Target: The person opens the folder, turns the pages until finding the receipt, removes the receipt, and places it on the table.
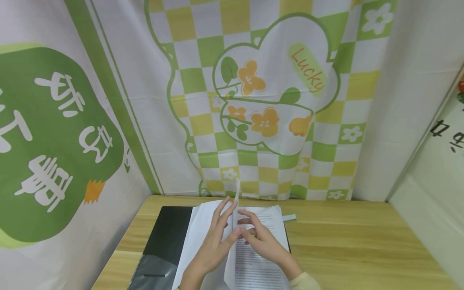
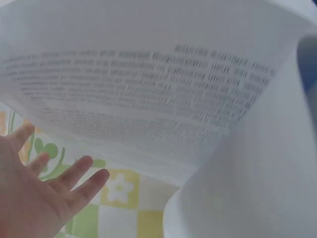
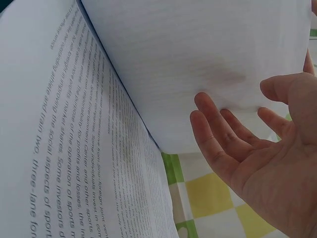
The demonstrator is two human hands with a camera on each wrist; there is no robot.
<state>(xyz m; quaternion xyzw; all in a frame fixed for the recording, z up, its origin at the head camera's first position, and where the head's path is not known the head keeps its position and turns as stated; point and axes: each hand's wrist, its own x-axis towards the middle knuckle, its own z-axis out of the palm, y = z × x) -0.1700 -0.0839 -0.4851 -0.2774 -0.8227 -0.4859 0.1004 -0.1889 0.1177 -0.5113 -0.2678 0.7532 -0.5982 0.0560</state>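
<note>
A black folder (image 1: 167,229) lies opened on the table, holding white printed sheets (image 1: 259,268). One sheet (image 1: 230,262) stands nearly upright between both hands, print showing on it in the left wrist view. On its left side, my left hand (image 1: 214,243) has long, spread fingers reaching up along the paper, thumb near the right hand's fingertips. The left wrist view shows this hand (image 2: 42,196) with nothing in its palm. From the right, my right hand (image 1: 264,242) meets the sheet with loosely bent fingers, their tips (image 3: 202,101) right at the paper in the right wrist view.
A pale blue tab (image 1: 289,217) sticks out from the folder's right side. The wooden table (image 1: 355,241) extends to the right. Behind it hangs a green and yellow checked cloth (image 1: 203,80), and a white cloth with green print (image 1: 54,141) closes off the left.
</note>
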